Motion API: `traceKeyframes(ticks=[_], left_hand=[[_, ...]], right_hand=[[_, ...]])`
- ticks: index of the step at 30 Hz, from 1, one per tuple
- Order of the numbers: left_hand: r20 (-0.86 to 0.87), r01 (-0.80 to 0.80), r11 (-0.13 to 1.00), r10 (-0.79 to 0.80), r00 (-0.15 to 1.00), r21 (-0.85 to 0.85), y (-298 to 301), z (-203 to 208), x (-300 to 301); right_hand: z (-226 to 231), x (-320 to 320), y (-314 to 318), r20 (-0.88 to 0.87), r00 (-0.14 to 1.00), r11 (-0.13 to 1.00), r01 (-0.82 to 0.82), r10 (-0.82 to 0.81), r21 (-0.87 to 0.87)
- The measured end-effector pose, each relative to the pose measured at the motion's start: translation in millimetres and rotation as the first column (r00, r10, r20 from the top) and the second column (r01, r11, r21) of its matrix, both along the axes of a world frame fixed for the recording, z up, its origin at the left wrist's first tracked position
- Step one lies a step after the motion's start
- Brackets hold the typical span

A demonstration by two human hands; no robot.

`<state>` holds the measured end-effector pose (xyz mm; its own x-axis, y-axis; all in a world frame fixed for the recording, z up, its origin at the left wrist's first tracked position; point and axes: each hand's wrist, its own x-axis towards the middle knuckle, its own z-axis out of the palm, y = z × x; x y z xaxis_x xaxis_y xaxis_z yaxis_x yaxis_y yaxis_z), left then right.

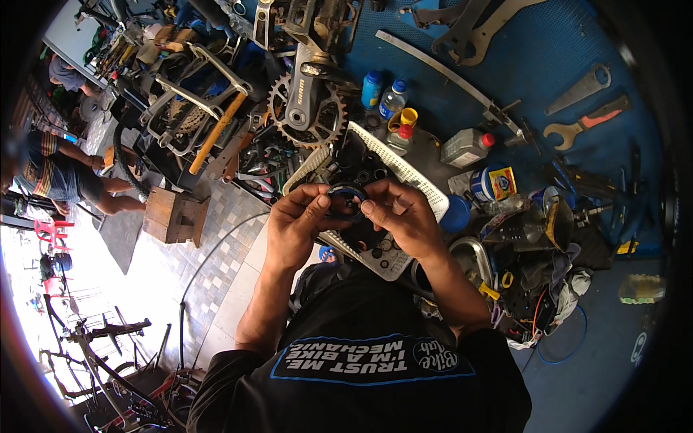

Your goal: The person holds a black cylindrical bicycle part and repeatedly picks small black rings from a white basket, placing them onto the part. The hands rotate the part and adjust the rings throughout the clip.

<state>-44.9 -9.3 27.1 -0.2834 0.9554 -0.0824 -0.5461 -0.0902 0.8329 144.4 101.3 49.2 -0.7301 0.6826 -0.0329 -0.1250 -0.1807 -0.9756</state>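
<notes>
Both my hands are raised in front of my chest, over a white plastic basket. Between them they hold a dark ring-shaped part, with a bluish tint inside. My left hand pinches its left side between thumb and fingers. On the other side, the thumb and fingers of my right hand close on the ring's right edge. Whether the ring is a bearing or a cup I cannot tell. Several small dark rings and round parts lie in the basket, partly hidden behind my hands.
A bicycle crank with a toothed chainring stands just beyond the basket. Bottles and a white-and-blue tub are to the right. Wrenches hang on the blue board. A wooden box and another person are at left.
</notes>
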Motion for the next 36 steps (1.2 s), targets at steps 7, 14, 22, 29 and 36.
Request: traceKeyframes(ticks=[7, 14, 22, 29, 36], left_hand=[[0.016, 0.034, 0.999, -0.034, 0.999, 0.029, 3.5, -3.8, -1.8], [0.067, 0.096, 0.983, -0.107, 0.992, 0.159, 4.8, -22.1, -8.9], [0.304, 0.142, 0.946, -0.233, 0.924, 0.293, 11.3, -30.3, 10.2], [0.370, 0.204, 0.905, -0.347, 0.862, 0.373, 7.5, -44.4, 7.9], [0.396, 0.245, 0.848, -0.451, 0.800, 0.470, 5.4, -52.6, 2.9]], right_hand=[[-0.9, 0.3, 4.4, -0.058, 0.995, 0.983, -0.085, 0.077, -0.160], [2.6, 0.8, 3.2, -0.064, 0.991, 0.990, -0.122, 0.118, -0.068], [13.3, 0.4, -5.8, 0.049, 0.964, 0.136, -0.014, -0.260, 0.991], [12.8, 3.4, -13.8, 0.066, 0.974, 0.104, -0.045, -0.216, 0.994], [11.9, 7.7, -17.1, 0.071, 0.979, 0.081, -0.056, -0.193, 0.995]])
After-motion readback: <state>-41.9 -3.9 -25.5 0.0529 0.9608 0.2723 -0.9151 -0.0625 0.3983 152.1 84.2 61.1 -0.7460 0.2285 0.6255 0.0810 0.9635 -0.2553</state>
